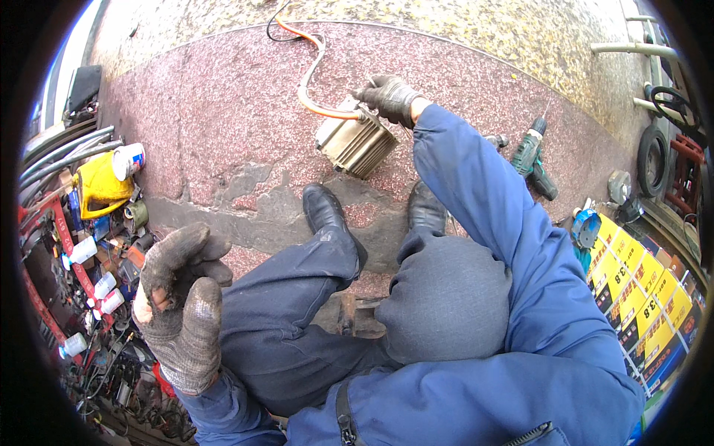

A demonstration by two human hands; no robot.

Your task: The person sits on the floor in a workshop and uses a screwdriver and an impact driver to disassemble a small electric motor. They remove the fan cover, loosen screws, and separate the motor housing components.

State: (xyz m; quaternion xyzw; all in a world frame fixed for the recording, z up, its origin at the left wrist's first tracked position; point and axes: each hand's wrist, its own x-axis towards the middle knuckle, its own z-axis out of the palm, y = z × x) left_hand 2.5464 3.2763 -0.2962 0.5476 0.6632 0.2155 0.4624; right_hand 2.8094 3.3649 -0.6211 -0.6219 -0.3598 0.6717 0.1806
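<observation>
A finned grey metal box [357, 147] stands on the floor in front of my boots, with an orange cable [318, 63] running from its top toward the far side. My right hand [388, 98], in a dirty grey work glove, is at the box's far top corner. Its fingers are pinched together; a thin piece shows at their tips, too small to name. My left hand [186, 297], in a similar worn glove with a hole in it, is raised beside my left knee. Its fingers are bent but apart, holding nothing.
To the right lie a green cordless drill [530, 156], a blue round tool [586, 227] and yellow cartons [645, 297]. A black tyre [653, 158] stands beyond them. On the left are a yellow container [104, 186], white bottles [104, 285] and piled tools and parts.
</observation>
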